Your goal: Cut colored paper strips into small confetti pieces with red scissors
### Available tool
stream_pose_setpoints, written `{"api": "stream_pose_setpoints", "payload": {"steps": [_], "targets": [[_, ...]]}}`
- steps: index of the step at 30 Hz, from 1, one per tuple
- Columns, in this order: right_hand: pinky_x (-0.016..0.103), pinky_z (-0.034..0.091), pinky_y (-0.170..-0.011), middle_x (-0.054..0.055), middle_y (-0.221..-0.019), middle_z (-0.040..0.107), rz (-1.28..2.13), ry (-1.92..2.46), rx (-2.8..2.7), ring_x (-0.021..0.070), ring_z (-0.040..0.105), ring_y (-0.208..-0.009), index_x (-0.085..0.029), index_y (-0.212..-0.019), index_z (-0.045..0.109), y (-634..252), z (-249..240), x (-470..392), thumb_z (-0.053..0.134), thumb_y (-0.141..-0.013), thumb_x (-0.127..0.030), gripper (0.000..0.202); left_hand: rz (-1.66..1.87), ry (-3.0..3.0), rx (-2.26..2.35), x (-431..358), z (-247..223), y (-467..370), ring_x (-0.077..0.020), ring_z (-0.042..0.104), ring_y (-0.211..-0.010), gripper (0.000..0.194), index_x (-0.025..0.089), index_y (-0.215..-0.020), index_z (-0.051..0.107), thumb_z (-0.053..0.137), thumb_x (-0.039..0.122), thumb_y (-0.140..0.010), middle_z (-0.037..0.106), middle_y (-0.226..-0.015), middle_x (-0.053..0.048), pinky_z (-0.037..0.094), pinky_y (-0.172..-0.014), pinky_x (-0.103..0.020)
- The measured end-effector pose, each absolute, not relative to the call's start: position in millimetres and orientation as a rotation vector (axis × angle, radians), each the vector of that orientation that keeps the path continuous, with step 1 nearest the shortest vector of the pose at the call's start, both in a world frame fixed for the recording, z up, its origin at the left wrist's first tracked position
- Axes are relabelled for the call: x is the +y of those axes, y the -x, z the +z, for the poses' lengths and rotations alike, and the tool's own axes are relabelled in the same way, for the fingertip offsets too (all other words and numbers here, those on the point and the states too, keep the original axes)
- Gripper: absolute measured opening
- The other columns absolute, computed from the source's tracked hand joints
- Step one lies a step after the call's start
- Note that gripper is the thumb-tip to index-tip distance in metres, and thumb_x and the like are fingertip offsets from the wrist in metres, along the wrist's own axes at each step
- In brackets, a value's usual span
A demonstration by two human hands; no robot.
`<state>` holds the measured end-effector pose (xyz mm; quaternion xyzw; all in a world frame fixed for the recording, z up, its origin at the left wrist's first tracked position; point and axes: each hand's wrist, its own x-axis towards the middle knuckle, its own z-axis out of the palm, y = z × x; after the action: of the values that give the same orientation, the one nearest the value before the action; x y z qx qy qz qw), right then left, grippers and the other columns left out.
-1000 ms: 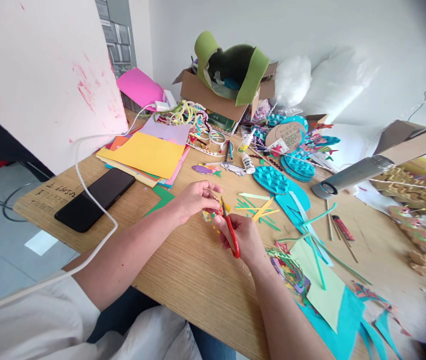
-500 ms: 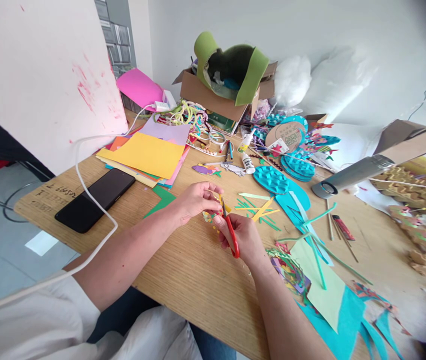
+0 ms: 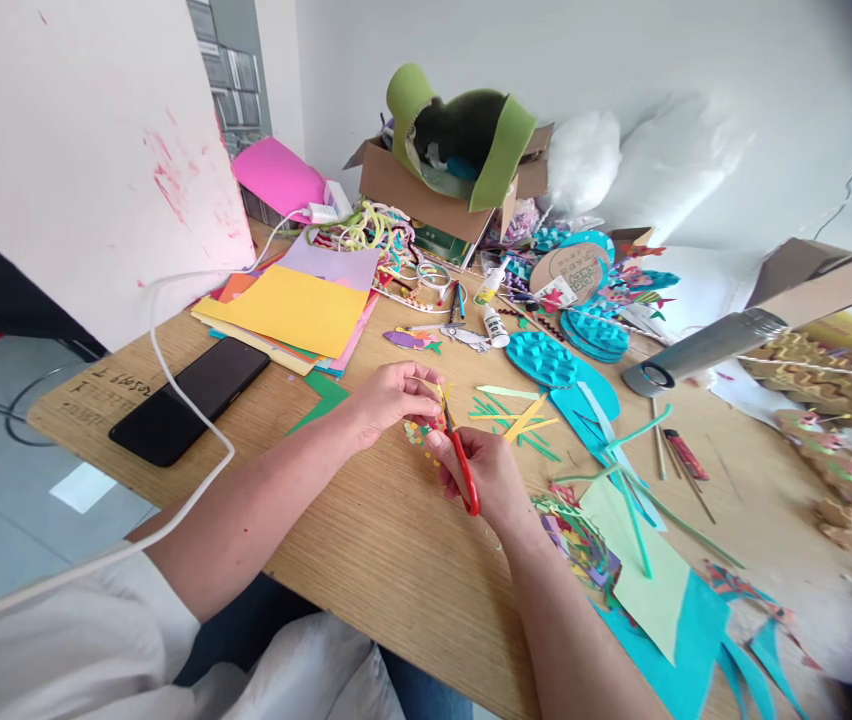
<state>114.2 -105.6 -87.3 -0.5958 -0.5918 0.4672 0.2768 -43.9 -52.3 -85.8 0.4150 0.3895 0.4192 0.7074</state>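
Observation:
My right hand (image 3: 482,475) is closed round the red handles of a pair of scissors (image 3: 465,468), whose blades point up and away toward my other hand. My left hand (image 3: 396,400) pinches a small yellow paper strip (image 3: 444,390) at the blades. Under and between the hands lie small coloured paper dots (image 3: 417,432), partly hidden by the fingers. Just right of them, thin green strips (image 3: 538,442) and yellow strips (image 3: 527,420) lie crossed on the wooden table (image 3: 396,545).
A black phone (image 3: 190,400) and stacked coloured paper (image 3: 298,310) lie at left, with a white cable (image 3: 160,350) crossing over. Glue bottles (image 3: 496,327), a metal flask (image 3: 703,352), blue cut-outs (image 3: 542,360) and paper scraps (image 3: 580,545) are beyond and to the right.
The yellow strip between my left fingers has shifted slightly at the scissor blades, and more of it shows above them. Both hands have otherwise barely moved.

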Motion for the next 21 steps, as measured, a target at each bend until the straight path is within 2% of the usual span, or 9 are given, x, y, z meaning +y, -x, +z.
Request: {"api": "stream_pose_setpoints", "payload": {"steps": [8,21], "targets": [[0.022,0.036,-0.038,0.000,-0.045,0.057,1.248,1.554,-1.653,0.0138,0.054,-0.037,-0.020,-0.056,0.046,-117.2,-89.5,-105.0,0.065,-0.071,-0.068,0.053,0.895,-0.960,0.880,-53.1,-83.1,44.0,-0.0099,0.060,-0.057,0.036,0.010,-0.098,0.058,0.067,0.002,-0.064,0.064,-0.065,0.001,0.047,-0.058,-0.024],[0.020,0.035,-0.034,0.000,-0.043,0.056,1.266,1.575,-1.585,0.0131,0.053,-0.035,-0.019,-0.056,0.047,-115.8,-89.0,-104.9,0.067,-0.070,-0.065,0.052,0.864,-0.970,0.868,-53.6,-83.7,44.2,-0.0110,0.061,-0.060,0.036,0.010,-0.099,0.058,0.068,0.004,-0.065,0.064,-0.067,0.000,0.047,-0.059,-0.024]]}}
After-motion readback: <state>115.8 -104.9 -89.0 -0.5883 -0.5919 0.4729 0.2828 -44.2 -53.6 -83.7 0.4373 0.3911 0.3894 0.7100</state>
